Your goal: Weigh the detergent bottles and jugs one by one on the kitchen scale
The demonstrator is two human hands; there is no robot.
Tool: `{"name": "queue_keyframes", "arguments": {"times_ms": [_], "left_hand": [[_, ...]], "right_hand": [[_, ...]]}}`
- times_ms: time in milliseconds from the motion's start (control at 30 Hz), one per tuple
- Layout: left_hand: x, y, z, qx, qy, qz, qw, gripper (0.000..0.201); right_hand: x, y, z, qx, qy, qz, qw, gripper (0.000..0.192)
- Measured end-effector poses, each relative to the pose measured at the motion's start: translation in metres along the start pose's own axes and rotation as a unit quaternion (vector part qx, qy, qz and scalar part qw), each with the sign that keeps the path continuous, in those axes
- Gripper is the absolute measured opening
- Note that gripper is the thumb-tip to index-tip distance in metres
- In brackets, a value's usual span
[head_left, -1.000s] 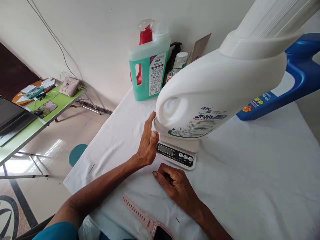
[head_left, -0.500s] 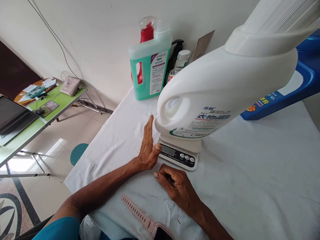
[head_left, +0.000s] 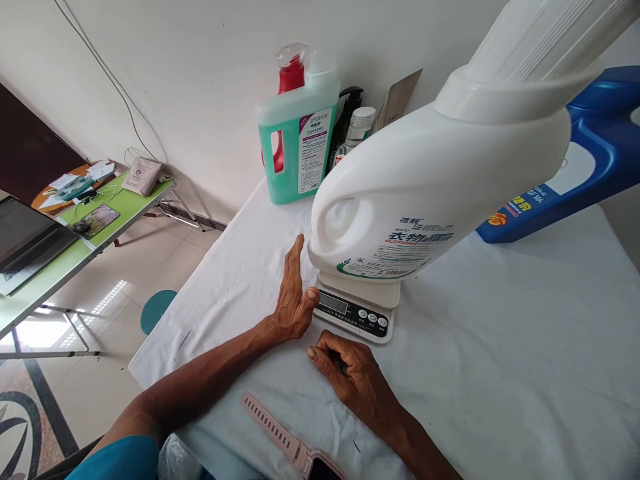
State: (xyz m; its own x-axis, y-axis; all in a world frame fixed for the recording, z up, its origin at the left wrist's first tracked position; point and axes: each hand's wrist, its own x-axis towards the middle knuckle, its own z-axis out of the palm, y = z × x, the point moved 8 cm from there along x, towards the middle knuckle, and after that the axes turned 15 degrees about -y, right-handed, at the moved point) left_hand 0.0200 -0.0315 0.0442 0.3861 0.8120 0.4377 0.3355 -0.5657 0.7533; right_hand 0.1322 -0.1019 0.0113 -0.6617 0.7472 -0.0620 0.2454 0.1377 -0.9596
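Observation:
A large white laundry detergent bottle (head_left: 370, 193) with a ribbed cap stands on a small white kitchen scale (head_left: 357, 319). My left hand (head_left: 295, 297) is open beside the scale's left edge, fingers straight and together, its thumb by the display. No object is in it. Just in front of the scale, my right hand (head_left: 353, 373) rests on the white cloth in a loose fist, with nothing seen in it. Its palm side is hidden. Nearer my body lies a pink-strapped watch (head_left: 280, 427). The scale's reading is too faint to make out.
Along the wall stand a green liquid jug (head_left: 297, 147), a red bottle (head_left: 291, 77), a black pump bottle (head_left: 345, 123) and a clear bottle (head_left: 359, 128). A blue jug (head_left: 550, 180) is behind the white bottle. At left are a green table (head_left: 55, 253) with a laptop (head_left: 30, 243) and a teal stool (head_left: 157, 310).
The view has shifted slightly, so the white bottle and the blue jug appear a little lower and further left. Both hands hold the same pose and place.

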Motion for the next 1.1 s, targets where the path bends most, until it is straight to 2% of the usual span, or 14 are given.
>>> {"name": "queue_keyframes", "arguments": {"times_ms": [333,467,533,633,700,800,900,1000,1100], "left_hand": [[0.002,-0.001,-0.001,-0.031,-0.001,-0.032,0.999,0.082],[0.009,0.003,-0.013,-0.053,0.034,-0.057,0.996,0.077],[0.019,0.012,-0.024,-0.063,0.050,-0.068,0.995,0.080],[0.042,0.037,-0.041,-0.077,0.055,-0.043,0.995,0.090],[0.059,0.052,-0.051,-0.090,0.055,-0.031,0.994,0.084],[0.085,0.057,-0.060,-0.139,0.057,-0.068,0.986,0.064],[0.109,0.054,-0.058,-0.197,0.032,-0.109,0.974,0.051],[0.129,0.055,-0.048,-0.274,-0.014,-0.115,0.955,0.045],[0.135,0.053,-0.044,-0.331,0.011,-0.119,0.936,0.042]], "right_hand": [[-0.001,-0.002,0.000,0.005,-0.004,-0.003,1.000,0.044],[-0.001,0.001,0.002,0.007,-0.010,-0.002,1.000,0.045],[-0.001,0.003,0.002,0.004,-0.010,0.002,1.000,0.046],[0.000,0.005,0.002,0.012,-0.014,0.016,1.000,0.049],[0.000,0.006,0.003,0.019,-0.020,0.025,0.999,0.050],[0.001,0.004,0.004,0.019,-0.024,0.031,0.999,0.051],[0.002,0.002,0.003,0.013,-0.021,0.029,0.999,0.052],[0.002,0.003,0.003,0.013,-0.021,0.027,0.999,0.052],[0.002,0.005,0.003,0.014,-0.022,0.027,0.999,0.051]]}}
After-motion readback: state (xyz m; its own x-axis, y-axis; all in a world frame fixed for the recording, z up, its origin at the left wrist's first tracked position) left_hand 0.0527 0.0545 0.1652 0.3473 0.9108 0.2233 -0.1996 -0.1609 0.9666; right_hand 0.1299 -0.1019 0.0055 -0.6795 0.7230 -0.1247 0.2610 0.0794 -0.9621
